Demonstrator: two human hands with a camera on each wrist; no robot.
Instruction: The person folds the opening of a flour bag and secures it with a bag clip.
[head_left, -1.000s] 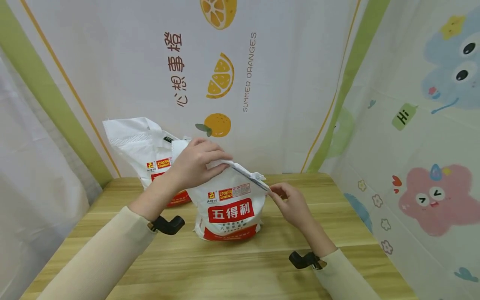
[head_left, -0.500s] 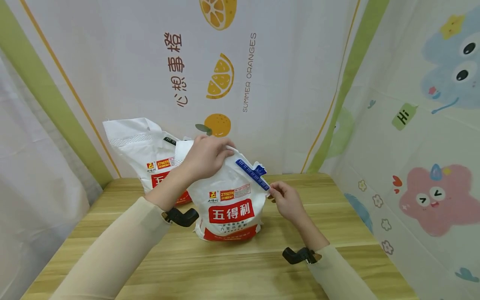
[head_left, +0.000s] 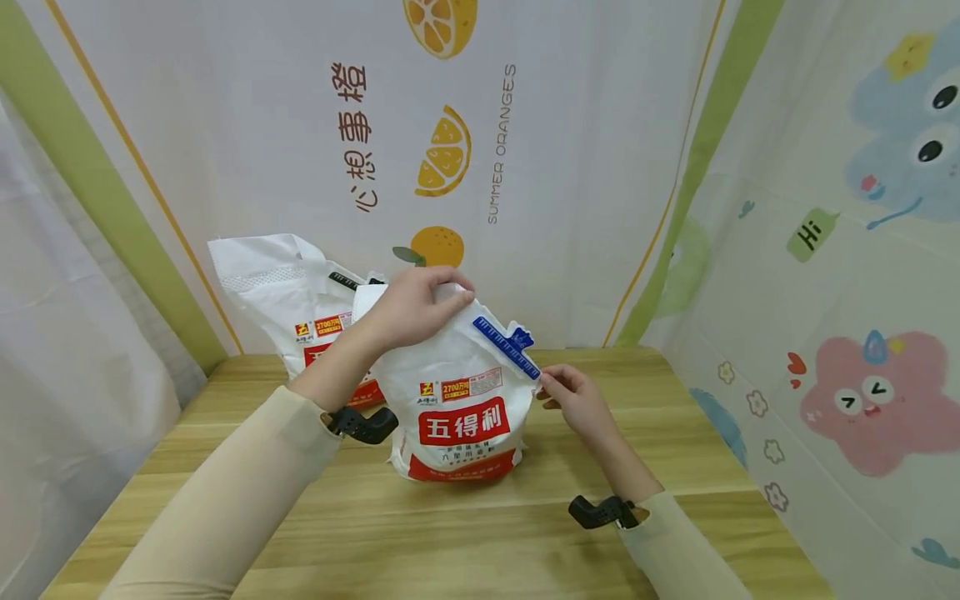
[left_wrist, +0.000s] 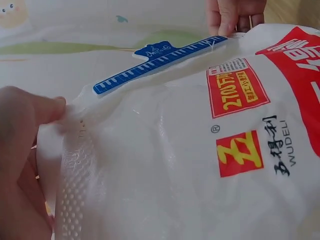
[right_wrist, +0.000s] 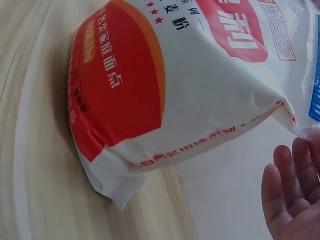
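Note:
A white-and-red flour bag (head_left: 420,358) stands upright on the table. Along the sloping right side of its top sits a blue sealing clip (head_left: 506,347), marked like piano keys. My left hand (head_left: 412,308) pinches the bag's top edge left of the clip, and the left wrist view shows that hand (left_wrist: 20,150) with the thumb on the white plastic. At the clip's lower right end, my right hand (head_left: 581,404) pinches the bag's corner. In the right wrist view, the other fingers (right_wrist: 285,172) of that hand are loosely bent.
A second flour bag (head_left: 273,308) stands behind on the left, its top folded over, with a black clip (head_left: 343,282) on it. Wooden tabletop (head_left: 450,542) extends in front. A printed curtain (head_left: 570,208) hangs close behind the bags.
The clip, seen edge-on a second ago, now shows its blue face as the bag's top tilted back. My left hand shifted slightly up and right along the top edge. My right hand barely moved.

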